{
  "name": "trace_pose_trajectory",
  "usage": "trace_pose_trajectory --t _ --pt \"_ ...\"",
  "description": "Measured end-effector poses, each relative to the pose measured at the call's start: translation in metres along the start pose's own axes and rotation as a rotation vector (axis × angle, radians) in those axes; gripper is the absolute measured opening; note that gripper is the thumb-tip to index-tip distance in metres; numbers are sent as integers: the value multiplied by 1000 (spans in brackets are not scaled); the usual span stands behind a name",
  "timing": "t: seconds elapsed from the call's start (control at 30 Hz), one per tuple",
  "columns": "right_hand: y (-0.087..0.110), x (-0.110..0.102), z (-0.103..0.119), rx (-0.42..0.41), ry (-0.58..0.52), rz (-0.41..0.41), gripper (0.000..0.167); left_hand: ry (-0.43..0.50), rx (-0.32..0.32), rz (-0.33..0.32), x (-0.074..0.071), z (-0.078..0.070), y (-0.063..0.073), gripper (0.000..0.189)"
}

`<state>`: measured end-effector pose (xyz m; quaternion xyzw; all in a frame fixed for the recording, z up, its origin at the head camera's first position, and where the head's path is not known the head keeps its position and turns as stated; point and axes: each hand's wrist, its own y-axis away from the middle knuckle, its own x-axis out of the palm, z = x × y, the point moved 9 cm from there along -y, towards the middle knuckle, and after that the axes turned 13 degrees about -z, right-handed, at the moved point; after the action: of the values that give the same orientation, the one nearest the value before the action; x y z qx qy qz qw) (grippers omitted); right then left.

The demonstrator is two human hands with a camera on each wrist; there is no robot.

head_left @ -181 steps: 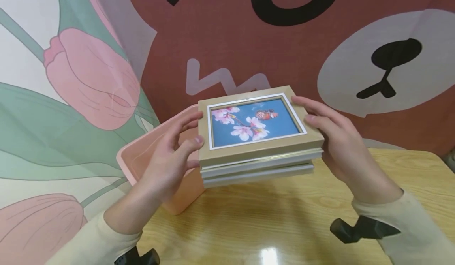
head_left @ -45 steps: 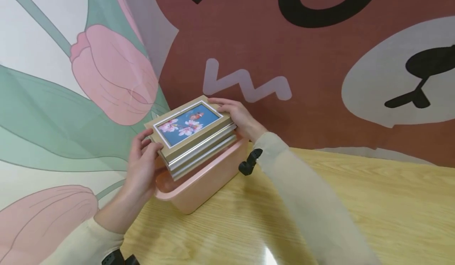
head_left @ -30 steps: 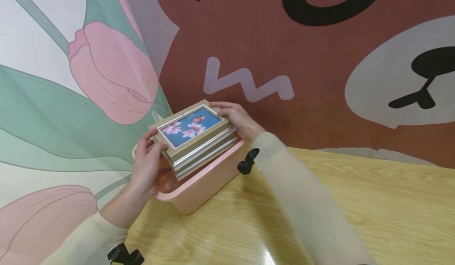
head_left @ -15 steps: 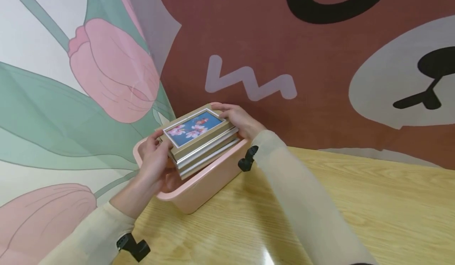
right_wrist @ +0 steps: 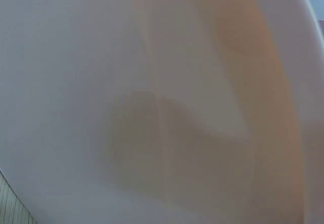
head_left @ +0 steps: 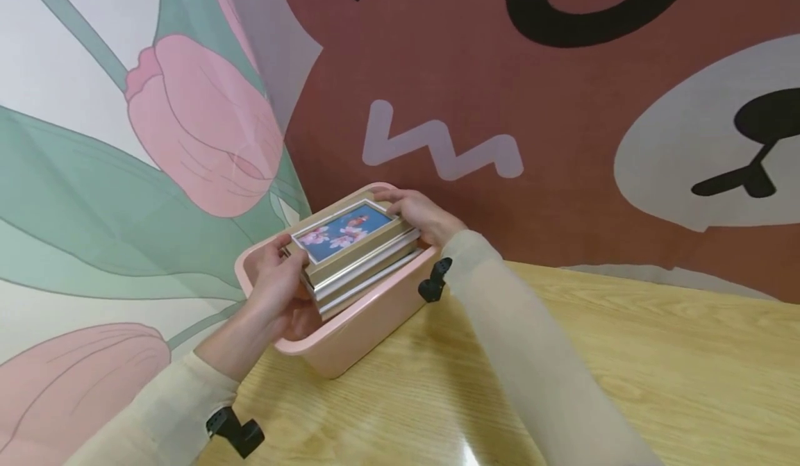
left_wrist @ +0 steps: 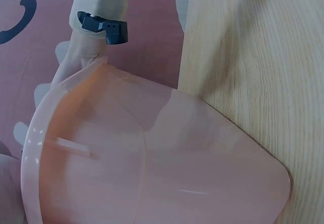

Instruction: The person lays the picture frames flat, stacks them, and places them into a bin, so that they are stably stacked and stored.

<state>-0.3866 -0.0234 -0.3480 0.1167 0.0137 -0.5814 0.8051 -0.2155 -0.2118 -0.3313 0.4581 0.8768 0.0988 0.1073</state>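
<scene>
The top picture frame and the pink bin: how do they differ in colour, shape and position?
The top picture frame is tan with a blue flower picture; the pink bin is plain pink. The frame is flat and closed; the bin is a deep, open container. The frame is held by the left hand and right hand; the bin stands on the wooden table. Both are rectangular.

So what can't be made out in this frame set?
- Floor of the pink plastic bin: head view, hidden by the stack of picture frames.
- Left hand fingertips: head view, tucked under the stack.
- Right hand: right wrist view shows only blurred pink bin wall.
- Lower frames' pictures: covered by the top frame.
</scene>
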Motion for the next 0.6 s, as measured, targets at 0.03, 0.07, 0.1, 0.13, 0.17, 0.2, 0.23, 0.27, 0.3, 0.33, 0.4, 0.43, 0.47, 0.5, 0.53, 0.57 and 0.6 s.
trace_pose_trajectory --t 0.03,0.07,0.1,0.13,0.17,0.2,0.23,0.27,0.3,0.33,0.4,0.43,0.47,0.5,0.53,0.57,0.6 --pt "0 0 -1 0 4 0 54 -2 -1 3 0 0 0 77" --pt "-1 0 -1 -1 6 0 54 -5 1 4 0 1 0 77" --pt "-1 1 -2 0 11 -1 54 -8 3 6 0 1 -1 77" --pt "-2 1 -2 -2 15 -3 54 -12 4 7 0 1 -1 77" --pt "-2 1 -2 -4 17 -4 54 -13 5 9 0 1 -1 77" --pt "-2 1 -2 -6 18 -6 54 -15 7 10 0 1 -1 76" --pt "-2 1 -2 -7 17 -9 54 -19 11 10 0 1 -2 76" --pt "-2 2 -2 -8 20 -13 54 -23 13 12 0 1 -2 76" --pt "-2 2 -2 -6 22 -15 53 -25 14 15 0 1 -2 75" --pt "-2 3 -2 -6 27 -17 51 -22 11 21 0 1 -2 74" --pt "-2 4 -3 15 43 -19 46 -7 -9 40 0 3 -2 72" --pt "-1 6 -5 38 53 -11 45 0 -25 52 1 4 -2 70" --pt "-1 7 -8 67 61 1 46 4 -37 63 2 5 -2 68" --pt "0 9 -11 94 71 16 47 4 -55 70 2 7 -2 69" --pt "1 11 -13 120 80 29 48 5 -73 76 3 8 -1 71" --pt "2 11 -15 142 85 37 50 3 -89 79 3 9 -1 72" --pt "3 11 -16 154 88 45 51 3 -101 82 4 10 -1 74"
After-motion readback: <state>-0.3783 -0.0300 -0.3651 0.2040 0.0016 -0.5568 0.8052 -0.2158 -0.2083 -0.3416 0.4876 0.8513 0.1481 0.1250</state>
